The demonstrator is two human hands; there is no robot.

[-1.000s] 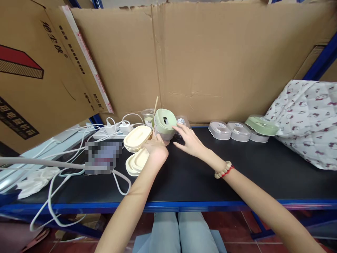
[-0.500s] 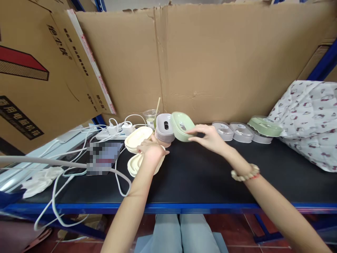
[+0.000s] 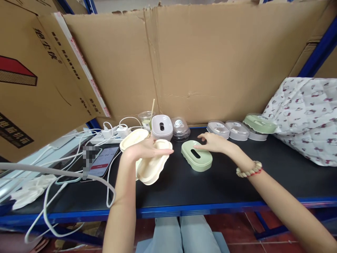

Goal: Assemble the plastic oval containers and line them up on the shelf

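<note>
My left hand [image 3: 142, 149] grips a cream oval tray [image 3: 154, 167] by its far end and holds it tilted, thumb stretched along it. Behind that hand lies a stack of similar cream trays [image 3: 133, 137]. A pale green oval box lid [image 3: 204, 160] with a dark slot rests flat on the black table. My right hand [image 3: 214, 142] is at the lid's back right edge, fingers apart; its thumb tip overlaps the lid, and I cannot tell if it touches. Grey-lilac slotted lids [image 3: 168, 135] stand beyond the tray, beside a clear plastic cover [image 3: 181, 130].
Along the back right stand grey clear-topped boxes [image 3: 218, 130] and a green one [image 3: 259, 123], near a patterned white cloth bag [image 3: 308, 123]. A cup with a straw [image 3: 145, 121], a phone [image 3: 104, 163], white cables [image 3: 110, 188] and a power strip [image 3: 97, 138] occupy the left.
The green lid has come down from my right hand's grip onto the table, and those fingers have parted. My left hand has lifted a cream tray and tilted it.
</note>
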